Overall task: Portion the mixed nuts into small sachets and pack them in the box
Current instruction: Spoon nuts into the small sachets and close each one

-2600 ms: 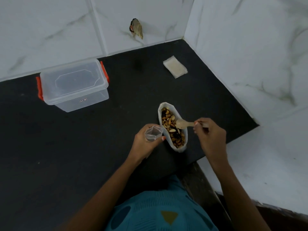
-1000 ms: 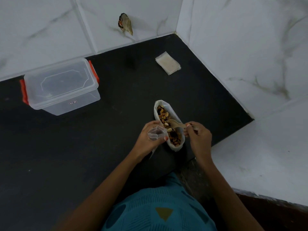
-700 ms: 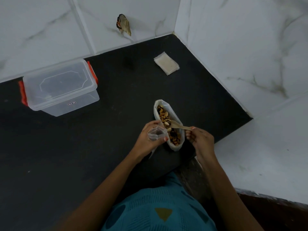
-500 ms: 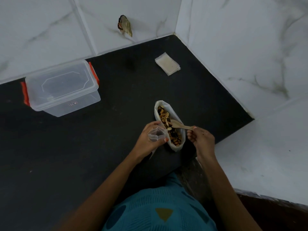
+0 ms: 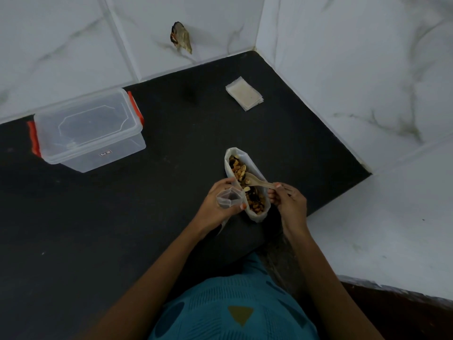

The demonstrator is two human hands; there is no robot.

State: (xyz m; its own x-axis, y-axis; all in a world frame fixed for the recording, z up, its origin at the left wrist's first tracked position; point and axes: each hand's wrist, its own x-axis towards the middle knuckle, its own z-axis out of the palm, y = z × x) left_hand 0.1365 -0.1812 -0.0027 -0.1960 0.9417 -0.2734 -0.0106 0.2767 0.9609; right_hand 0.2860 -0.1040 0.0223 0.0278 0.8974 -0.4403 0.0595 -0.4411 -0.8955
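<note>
The left hand pinches a small clear sachet open, just left of the bag of mixed nuts. The right hand grips a wooden spoon dipped in the nuts. The sachet's narrow mouth could spill a heaped scoop. The lidded box sits far left.
</note>
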